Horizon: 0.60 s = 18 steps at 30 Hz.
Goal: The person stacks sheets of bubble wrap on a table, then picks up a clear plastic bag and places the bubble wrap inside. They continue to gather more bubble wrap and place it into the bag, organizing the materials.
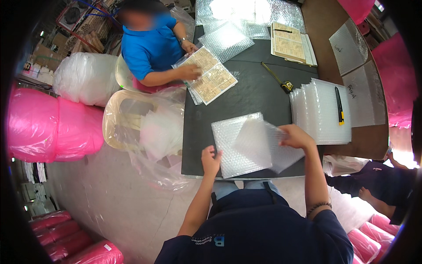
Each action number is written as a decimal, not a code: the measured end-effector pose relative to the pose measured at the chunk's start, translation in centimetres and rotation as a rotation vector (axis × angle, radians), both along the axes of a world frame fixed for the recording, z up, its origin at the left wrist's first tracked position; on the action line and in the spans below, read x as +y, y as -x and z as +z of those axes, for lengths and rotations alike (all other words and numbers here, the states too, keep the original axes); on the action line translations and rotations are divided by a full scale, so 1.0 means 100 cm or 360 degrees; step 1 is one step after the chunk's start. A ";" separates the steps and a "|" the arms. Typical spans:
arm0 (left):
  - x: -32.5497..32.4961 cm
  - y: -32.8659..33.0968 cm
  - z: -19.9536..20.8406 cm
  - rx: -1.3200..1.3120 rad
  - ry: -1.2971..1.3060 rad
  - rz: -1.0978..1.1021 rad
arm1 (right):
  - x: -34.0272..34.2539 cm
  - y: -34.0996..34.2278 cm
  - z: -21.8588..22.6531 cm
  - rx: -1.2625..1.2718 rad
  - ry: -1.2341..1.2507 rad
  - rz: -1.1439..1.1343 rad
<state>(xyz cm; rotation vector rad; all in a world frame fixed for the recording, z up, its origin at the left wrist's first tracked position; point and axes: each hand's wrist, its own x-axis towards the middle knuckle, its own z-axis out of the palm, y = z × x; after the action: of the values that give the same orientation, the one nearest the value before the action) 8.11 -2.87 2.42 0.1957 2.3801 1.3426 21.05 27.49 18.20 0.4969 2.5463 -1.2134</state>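
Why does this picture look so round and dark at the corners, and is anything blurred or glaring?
Head view: a fisheye lens, hence black corners and the bowed brown board; also head view: glare whitens the bubble wrap across the table; same head view: the sheet in the right hand is smeared, probably by motion.

bubble-wrap (245,154) lies left of a stack (313,115) under a cutter (340,108).

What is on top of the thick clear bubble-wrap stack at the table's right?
A black-and-yellow utility knife lies on the clear bubble-wrap stack. Below the top, only layered edges show; the rest is covered.
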 end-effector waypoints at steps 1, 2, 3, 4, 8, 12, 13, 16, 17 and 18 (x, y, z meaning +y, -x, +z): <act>0.001 0.002 0.003 0.0180 -0.0149 0.0172 | -0.009 0.018 0.004 0.0097 -0.0443 0.0211; -0.003 0.007 -0.005 0.0220 -0.0447 0.0291 | -0.021 0.039 0.007 0.0018 -0.0535 0.0414; -0.001 0.012 0.008 0.0344 -0.0502 0.0025 | -0.033 0.057 0.006 -0.0076 -0.0629 0.0604; 0.006 0.017 0.038 0.0465 -0.0558 -0.0261 | -0.051 0.071 -0.014 -0.0111 -0.0862 0.0659; 0.037 0.007 0.097 0.0268 0.0092 -0.0993 | -0.101 0.100 -0.029 0.0284 -0.0960 0.0842; 0.030 -0.014 0.058 -0.0083 -0.0012 -0.0410 | -0.098 0.088 -0.023 0.0790 -0.0699 -0.0023; 0.022 -0.019 0.049 -0.0197 -0.0053 -0.0193 | -0.093 0.078 -0.023 0.0887 -0.0663 -0.0375; 0.012 -0.030 0.009 0.0010 0.0258 -0.0150 | -0.078 0.033 -0.097 0.0438 -0.0586 -0.1298; 0.012 -0.033 0.001 0.0065 0.0375 -0.0141 | -0.072 0.016 -0.129 0.0172 -0.0438 -0.1361; 0.011 -0.034 -0.007 0.0205 0.0430 -0.0097 | -0.066 0.002 -0.148 -0.0085 -0.0248 -0.1174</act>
<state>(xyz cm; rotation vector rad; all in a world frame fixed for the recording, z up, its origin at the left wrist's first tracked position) 11.50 -1.78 1.71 0.2816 2.6095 0.9953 20.86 20.91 3.39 1.5776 2.4860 -1.1666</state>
